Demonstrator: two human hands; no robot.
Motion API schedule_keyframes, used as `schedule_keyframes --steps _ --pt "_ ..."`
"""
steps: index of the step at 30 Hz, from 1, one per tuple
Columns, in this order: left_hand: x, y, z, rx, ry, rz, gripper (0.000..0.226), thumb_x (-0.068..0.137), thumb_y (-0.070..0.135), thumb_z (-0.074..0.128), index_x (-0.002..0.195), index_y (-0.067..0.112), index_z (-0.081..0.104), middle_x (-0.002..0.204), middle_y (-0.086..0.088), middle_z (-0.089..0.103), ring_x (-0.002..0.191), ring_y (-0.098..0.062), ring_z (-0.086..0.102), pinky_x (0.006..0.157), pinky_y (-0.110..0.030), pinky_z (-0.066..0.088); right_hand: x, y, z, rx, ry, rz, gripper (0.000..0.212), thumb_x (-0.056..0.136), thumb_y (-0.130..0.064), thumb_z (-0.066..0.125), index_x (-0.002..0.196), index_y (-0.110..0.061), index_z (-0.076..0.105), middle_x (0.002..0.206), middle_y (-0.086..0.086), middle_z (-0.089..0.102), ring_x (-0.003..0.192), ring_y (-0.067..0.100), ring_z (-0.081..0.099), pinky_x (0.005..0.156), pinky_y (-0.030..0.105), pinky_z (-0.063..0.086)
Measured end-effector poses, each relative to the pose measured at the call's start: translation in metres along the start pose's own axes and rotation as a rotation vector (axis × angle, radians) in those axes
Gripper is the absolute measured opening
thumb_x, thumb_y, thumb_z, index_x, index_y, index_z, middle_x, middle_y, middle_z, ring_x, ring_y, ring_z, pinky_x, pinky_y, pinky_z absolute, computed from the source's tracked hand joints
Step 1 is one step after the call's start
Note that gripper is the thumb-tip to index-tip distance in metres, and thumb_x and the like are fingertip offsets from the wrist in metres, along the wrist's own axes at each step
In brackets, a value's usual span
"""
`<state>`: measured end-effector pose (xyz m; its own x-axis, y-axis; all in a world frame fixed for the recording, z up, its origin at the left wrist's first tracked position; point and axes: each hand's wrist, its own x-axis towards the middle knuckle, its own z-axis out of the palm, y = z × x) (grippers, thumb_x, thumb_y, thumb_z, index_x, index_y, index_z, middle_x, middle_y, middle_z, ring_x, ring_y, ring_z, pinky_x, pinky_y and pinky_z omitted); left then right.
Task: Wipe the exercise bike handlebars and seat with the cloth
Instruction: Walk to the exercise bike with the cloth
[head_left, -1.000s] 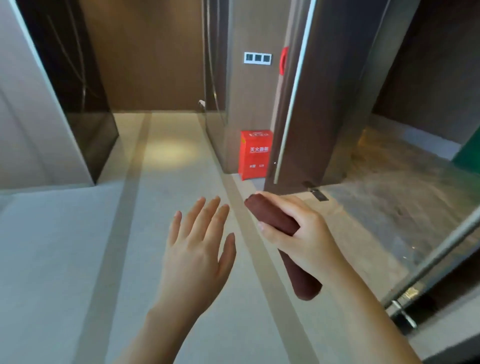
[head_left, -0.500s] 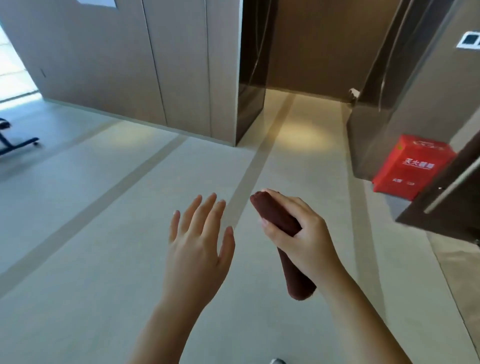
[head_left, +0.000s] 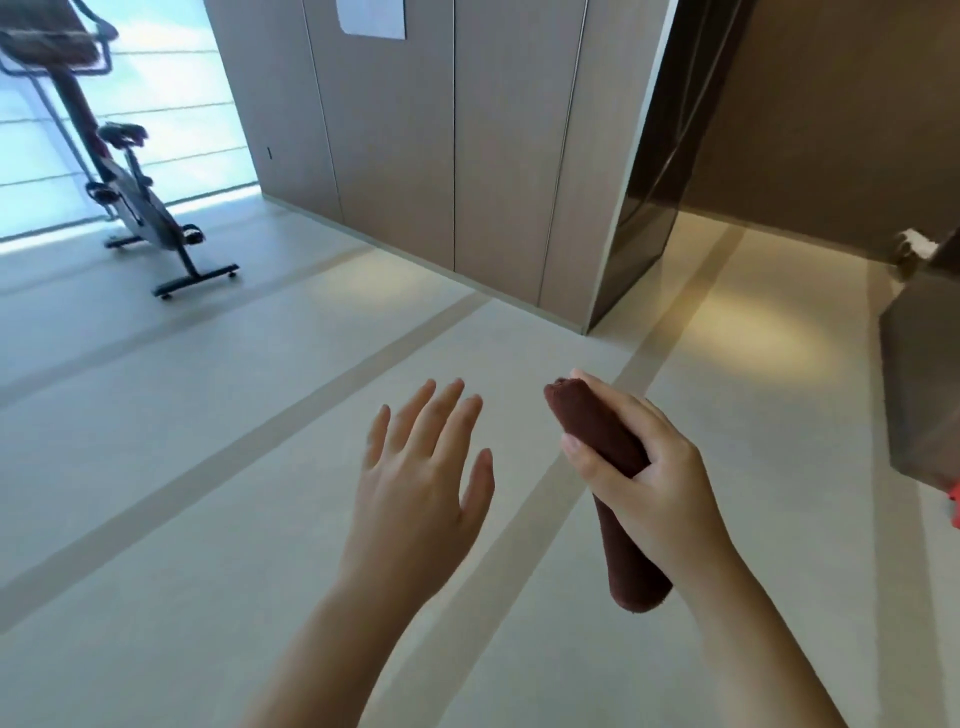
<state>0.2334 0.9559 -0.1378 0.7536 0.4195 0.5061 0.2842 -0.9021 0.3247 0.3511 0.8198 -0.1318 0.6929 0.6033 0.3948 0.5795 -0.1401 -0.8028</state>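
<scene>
A rolled dark red-brown cloth (head_left: 631, 569) is gripped around its middle by my right hand (head_left: 647, 480), held upright in front of me. My left hand (head_left: 421, 486) floats beside it, palm down, fingers straight and spread, touching nothing. The exercise bike (head_left: 127, 200) stands far off at the upper left by a bright window. Its black seat (head_left: 122, 131) is visible, and its handlebars (head_left: 54, 44) reach the frame's top left corner, partly cut off. Both hands are well away from the bike.
Pale floor with darker stripes (head_left: 208, 457) stretches between me and the bike. A beige panelled wall block (head_left: 447, 135) juts out at centre, with a dark glossy corner panel (head_left: 647, 208) beside it. A grey cabinet (head_left: 922, 374) stands at the right edge.
The view has swung left: the red box and door slid out to the right, and the exercise bike came into sight. My hands keep the same pose, the right still holding the cloth.
</scene>
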Motion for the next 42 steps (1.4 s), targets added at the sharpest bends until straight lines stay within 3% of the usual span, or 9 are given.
schedule_keyframes --steps 7,12,21,29,36,42 --pt "0.043 -0.096 0.001 0.105 0.047 -0.223 0.045 0.089 0.031 0.036 0.123 0.007 0.054 0.131 -0.012 0.053 0.127 -0.031 0.04 0.104 -0.049 0.023 0.105 0.002 0.093 0.141 -0.208 -0.048 0.043 0.073 -0.051 0.056 0.116 -0.052 0.049 0.109 -0.022 0.056 0.098 -0.009 0.054 0.075 0.002 0.042" --pt "0.068 -0.185 -0.005 0.144 0.103 -0.366 0.044 0.088 0.03 0.038 0.121 0.006 0.054 0.13 -0.013 0.053 0.126 -0.032 0.041 0.104 -0.049 0.023 0.167 -0.008 0.194 0.19 -0.338 -0.084 0.046 0.074 -0.05 0.057 0.119 -0.046 0.051 0.104 -0.016 0.058 0.093 -0.004 0.055 0.07 0.004 0.044" --pt "0.131 -0.386 -0.052 0.169 0.163 -0.449 0.047 0.088 0.032 0.036 0.123 0.007 0.053 0.13 -0.013 0.054 0.126 -0.032 0.042 0.103 -0.049 0.024 0.294 -0.07 0.388 0.241 -0.431 -0.146 0.043 0.078 -0.044 0.06 0.119 -0.051 0.047 0.104 -0.011 0.058 0.091 -0.003 0.054 0.069 0.005 0.045" --pt "0.205 -0.533 -0.068 0.148 0.174 -0.499 0.046 0.087 0.032 0.038 0.122 0.006 0.054 0.128 -0.013 0.055 0.124 -0.032 0.044 0.101 -0.055 0.03 0.4 -0.101 0.518 0.362 -0.374 -0.15 0.041 0.077 -0.039 0.061 0.114 -0.05 0.049 0.109 -0.016 0.057 0.091 -0.002 0.056 0.067 0.006 0.045" --pt "0.316 -0.642 -0.037 0.139 0.193 -0.43 0.046 0.088 0.032 0.038 0.123 0.006 0.053 0.129 -0.013 0.055 0.124 -0.031 0.044 0.101 -0.054 0.031 0.517 -0.067 0.599 0.331 -0.365 -0.111 0.038 0.077 -0.046 0.064 0.112 -0.051 0.051 0.111 -0.014 0.058 0.095 -0.006 0.055 0.069 0.002 0.042" --pt "0.447 -0.728 0.009 0.111 0.144 -0.378 0.039 0.09 0.022 0.053 0.127 0.008 0.05 0.134 -0.011 0.05 0.129 -0.028 0.038 0.106 -0.049 0.022 0.657 -0.034 0.658 0.3 -0.326 -0.123 0.04 0.078 -0.041 0.062 0.114 -0.051 0.049 0.109 -0.014 0.055 0.095 -0.006 0.052 0.071 0.004 0.044"
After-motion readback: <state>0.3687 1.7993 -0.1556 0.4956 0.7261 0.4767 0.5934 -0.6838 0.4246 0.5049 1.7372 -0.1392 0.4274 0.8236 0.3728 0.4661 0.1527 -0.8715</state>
